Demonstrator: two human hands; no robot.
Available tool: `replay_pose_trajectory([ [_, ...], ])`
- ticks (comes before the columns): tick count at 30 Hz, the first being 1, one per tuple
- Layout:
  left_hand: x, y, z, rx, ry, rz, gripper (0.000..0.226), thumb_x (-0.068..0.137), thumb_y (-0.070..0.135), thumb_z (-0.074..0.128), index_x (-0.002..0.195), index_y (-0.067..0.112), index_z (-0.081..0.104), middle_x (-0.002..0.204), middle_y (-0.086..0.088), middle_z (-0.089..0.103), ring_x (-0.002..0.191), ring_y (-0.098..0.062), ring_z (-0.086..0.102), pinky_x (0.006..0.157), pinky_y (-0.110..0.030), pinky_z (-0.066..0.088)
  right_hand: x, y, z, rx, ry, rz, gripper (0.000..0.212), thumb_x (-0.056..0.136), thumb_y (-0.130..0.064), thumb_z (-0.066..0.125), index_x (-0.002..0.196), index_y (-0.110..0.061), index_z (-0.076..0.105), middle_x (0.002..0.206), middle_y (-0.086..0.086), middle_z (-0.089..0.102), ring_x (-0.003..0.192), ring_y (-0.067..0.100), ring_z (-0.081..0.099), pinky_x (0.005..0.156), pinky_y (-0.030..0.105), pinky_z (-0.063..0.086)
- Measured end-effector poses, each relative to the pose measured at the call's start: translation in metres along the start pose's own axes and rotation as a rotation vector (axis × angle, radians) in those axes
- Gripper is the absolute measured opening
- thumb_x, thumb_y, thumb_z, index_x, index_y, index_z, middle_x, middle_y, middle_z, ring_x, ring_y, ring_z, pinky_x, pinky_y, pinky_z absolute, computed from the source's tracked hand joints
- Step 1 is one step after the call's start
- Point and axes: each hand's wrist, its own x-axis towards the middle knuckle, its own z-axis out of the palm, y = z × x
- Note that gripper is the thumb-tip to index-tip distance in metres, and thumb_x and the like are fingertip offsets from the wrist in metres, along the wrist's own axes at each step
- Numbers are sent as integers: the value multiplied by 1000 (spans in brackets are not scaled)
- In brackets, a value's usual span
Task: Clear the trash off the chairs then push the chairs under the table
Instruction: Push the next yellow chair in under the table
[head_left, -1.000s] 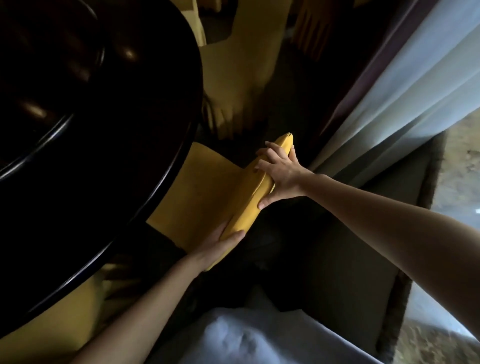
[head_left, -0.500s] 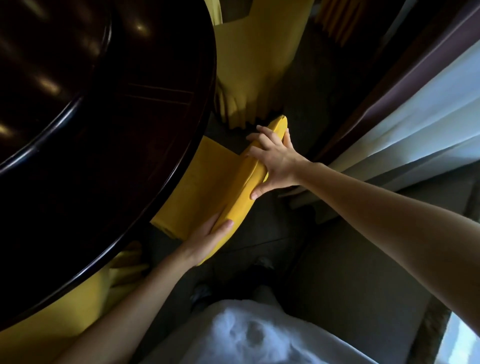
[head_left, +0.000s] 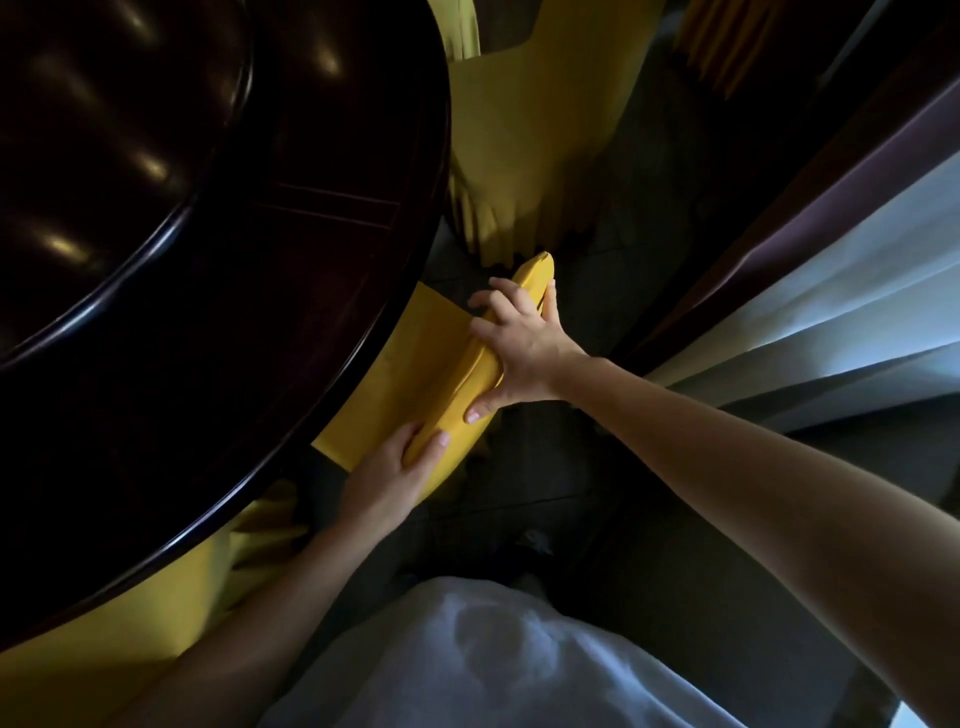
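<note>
Chair back (head_left: 462, 382) (yellow cover), right hand (head_left: 519, 348) clasping far end, left hand (head_left: 389, 470) clasping near end

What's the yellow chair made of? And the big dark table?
The chair looks covered in yellow cloth, matte and soft: it wrinkles along the back top. Its frame underneath is hidden. The table looks like dark wood with a glossy varnish: lights mirror in it as bright spots, though it is too dark to see any grain clearly.
</note>
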Motion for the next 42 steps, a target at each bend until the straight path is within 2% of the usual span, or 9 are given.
replay_pose_trajectory([
  [9, 0, -4, -2, -32, 7, 68, 58, 72, 78, 32, 100, 36, 61, 91, 5, 64, 79, -5, 58, 69, -32, 51, 0, 0, -3, -19, -25, -3, 108, 48, -88, 58, 137, -29, 40, 149, 4, 22, 144, 29, -2, 101, 79, -3],
  [15, 3, -10, -1, -18, 40, 113, 51, 72, 82, 31, 88, 42, 59, 80, 8, 64, 71, 0, 60, 59, -22, 46, -2, 1, 0, 2, 11, -15, 106, 50, -88, 58, 136, -28, 41, 146, 3, 25, 144, 29, 0, 103, 76, -7],
  [19, 3, -10, 0, 3, 53, 128, 49, 74, 79, 34, 91, 41, 60, 79, 8, 65, 72, -2, 59, 61, -24, 48, -4, -1, -2, -6, 1, -4, 106, 49, -88, 58, 135, -29, 41, 146, 3, 26, 144, 28, 0, 103, 76, -6],
  [25, 6, -6, 0, 38, 54, 73, 43, 75, 76, 34, 76, 41, 59, 74, 6, 64, 70, -6, 59, 64, -28, 48, -4, 2, -5, 9, -23, 7, 106, 50, -86, 60, 137, -29, 38, 153, 3, 15, 145, 26, -10, 103, 76, -5],
  [27, 10, -4, -2, 47, 15, 76, 53, 77, 78, 30, 82, 36, 61, 82, 4, 67, 75, -7, 60, 71, -35, 51, -3, 6, -6, 39, -16, -9, 104, 52, -84, 62, 137, -29, 38, 155, 3, 10, 144, 25, -15, 102, 76, -6],
  [29, 21, 4, -2, 73, -16, 103, 65, 80, 78, 24, 110, 33, 60, 112, 0, 65, 98, -13, 60, 86, -38, 49, -3, 12, -6, 61, 6, -39, 101, 54, -82, 62, 136, -28, 39, 156, 3, 8, 144, 24, -16, 102, 77, -7],
  [32, 58, 37, 0, 141, 48, 87, 75, 81, 70, 15, 144, 32, 27, 151, 0, 34, 134, -21, 36, 109, -44, 30, -2, 29, -5, 94, 28, -96, 98, 59, -80, 62, 137, -27, 38, 157, 2, 8, 145, 20, -16, 105, 73, -10],
  [36, 115, 104, 7, 207, 171, 264, 70, 89, 64, 12, 149, 28, 14, 158, 1, 15, 145, -16, 10, 115, -44, 4, 8, 78, -21, 133, 24, -83, 96, 70, -75, 59, 146, -26, 26, 160, -2, 4, 145, 15, -15, 113, 52, -9],
  [42, 187, 186, 14, 361, 189, 387, 69, 90, 60, 13, 149, 26, 10, 159, 2, 6, 146, -17, -1, 117, -45, -1, 21, 163, -53, 173, 24, 109, 66, 93, -58, 40, 149, -27, 22, 160, -4, 9, 147, 15, -2, 116, 53, 5],
])
